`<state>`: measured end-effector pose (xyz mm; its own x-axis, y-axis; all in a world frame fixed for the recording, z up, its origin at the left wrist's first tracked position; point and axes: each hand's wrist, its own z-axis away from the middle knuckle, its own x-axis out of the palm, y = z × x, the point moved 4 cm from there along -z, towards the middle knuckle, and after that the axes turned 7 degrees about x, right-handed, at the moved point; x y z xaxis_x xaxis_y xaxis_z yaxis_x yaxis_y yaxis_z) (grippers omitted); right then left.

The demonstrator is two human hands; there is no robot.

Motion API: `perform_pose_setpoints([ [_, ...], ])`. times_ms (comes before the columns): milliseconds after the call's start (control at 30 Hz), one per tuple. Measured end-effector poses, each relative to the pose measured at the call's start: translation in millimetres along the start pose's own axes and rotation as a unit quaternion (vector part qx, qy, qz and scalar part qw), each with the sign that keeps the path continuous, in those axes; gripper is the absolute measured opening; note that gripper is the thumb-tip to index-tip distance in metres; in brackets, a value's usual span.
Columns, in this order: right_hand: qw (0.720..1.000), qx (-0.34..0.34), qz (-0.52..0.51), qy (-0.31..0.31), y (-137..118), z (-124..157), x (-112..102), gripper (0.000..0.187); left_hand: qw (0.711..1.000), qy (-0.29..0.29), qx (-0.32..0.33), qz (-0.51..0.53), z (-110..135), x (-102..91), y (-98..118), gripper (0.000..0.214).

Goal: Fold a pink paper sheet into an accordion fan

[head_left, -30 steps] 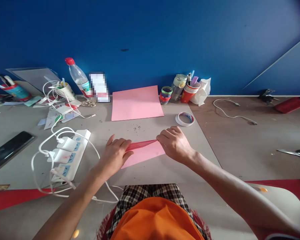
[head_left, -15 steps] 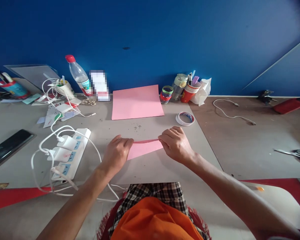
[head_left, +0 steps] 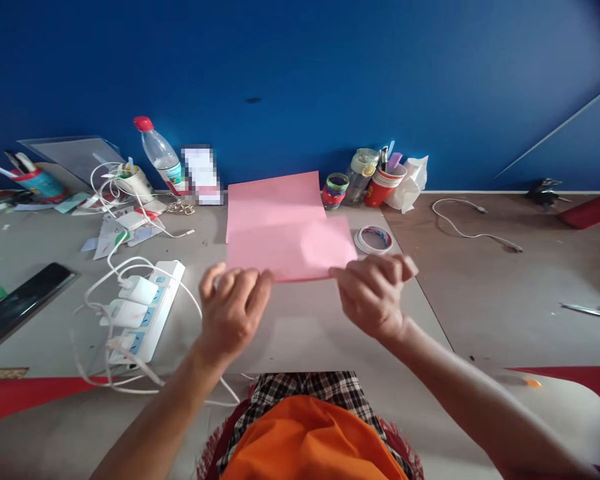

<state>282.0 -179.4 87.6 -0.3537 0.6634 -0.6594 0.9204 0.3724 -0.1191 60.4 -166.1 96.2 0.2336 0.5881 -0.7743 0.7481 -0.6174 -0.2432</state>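
Note:
A sheet of pink paper [head_left: 280, 257] is stretched between my two hands, its near edge showing as a darker folded line. My left hand [head_left: 233, 310] pinches the near left corner. At the near right corner my right hand [head_left: 375, 293] grips the sheet, slightly blurred, with its outer fingers raised. The held sheet extends away from me and overlaps the front of more pink paper [head_left: 275, 195] lying at the back of the desk. A roll of tape [head_left: 374, 240] lies just beyond my right hand.
To the left are a white power strip [head_left: 157, 313] with chargers and tangled cables, and a black phone [head_left: 25, 303]. A bottle [head_left: 160, 157], a water bottle [head_left: 361, 175] and a red paper cup [head_left: 383, 183] with pens line the blue partition. Scissors [head_left: 593, 311] lie far right.
The held pink paper has flipped from hanging toward me to extending away over the other pink paper. My hands have moved slightly apart, still holding its edge.

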Motion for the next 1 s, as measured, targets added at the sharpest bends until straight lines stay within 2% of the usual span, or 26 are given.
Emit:
perform_pose_setpoints([
  [67, 0.994, -0.025, -0.013, -0.107, -2, 33, 18, 0.030, 0.997, -0.068, 0.029, 0.027, 22, 21.4, 18, 0.023],
  [133, 0.982, -0.033, -0.024, -0.184, -3, 62, 32, 0.025, 0.988, -0.133, 0.050, 0.052, 41, 39.8, 32, 0.024],
  [233, 0.968, -0.010, -0.033, -0.248, -2, 85, 42, 0.021, 0.977, -0.183, 0.075, 0.075, 56, 52.3, 45, 0.023],
  [367, 0.963, 0.005, -0.023, -0.267, -7, 81, 44, 0.020, 0.969, -0.212, 0.079, 0.097, 54, 54.4, 49, 0.022],
  [600, 0.957, -0.051, -0.057, -0.278, -32, 68, 54, 0.017, 0.957, -0.241, 0.027, 0.158, 52, 57.2, 48, 0.020],
  [767, 0.946, -0.074, -0.088, -0.305, -39, 67, 64, 0.018, 0.950, -0.259, 0.011, 0.177, 54, 59.5, 42, 0.026],
  [1000, 0.941, -0.065, -0.100, -0.318, -39, 67, 68, 0.019, 0.947, -0.245, 0.009, 0.208, 49, 62.9, 48, 0.016],
])
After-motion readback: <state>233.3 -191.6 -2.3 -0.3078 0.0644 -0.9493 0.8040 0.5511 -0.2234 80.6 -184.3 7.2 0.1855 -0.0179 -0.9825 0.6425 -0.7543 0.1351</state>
